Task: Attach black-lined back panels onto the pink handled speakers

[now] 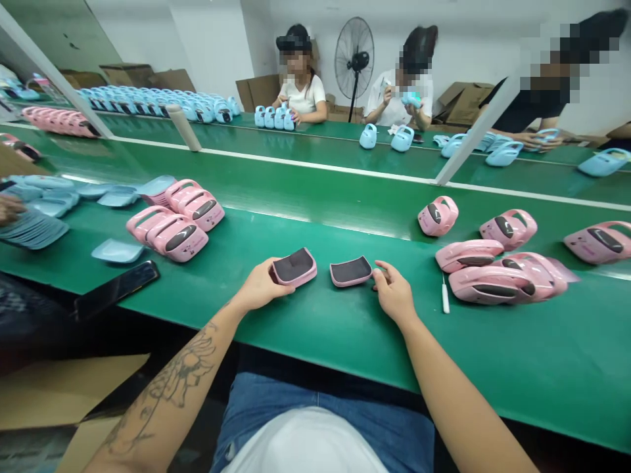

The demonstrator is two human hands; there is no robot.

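My left hand (261, 286) is closed around the left end of a pink shell-like part (296, 266) with a dark flat face turned up. Just to its right is a second shallow pink part (351, 270), dark on top with a curved rim. The fingers of my right hand (394, 292) are at its right edge and appear to pinch it. A narrow gap separates the two parts, both over the green tabletop. What lies under the fingers of my left hand is hidden.
Pink handled housings (507, 279) stand at right beside a small white-handled tool (445, 297). More pink housings (180, 230), a blue tray-like shell (117, 250) and a black phone (117, 289) lie at left. Several co-workers sit across, behind a white rail (305, 163).
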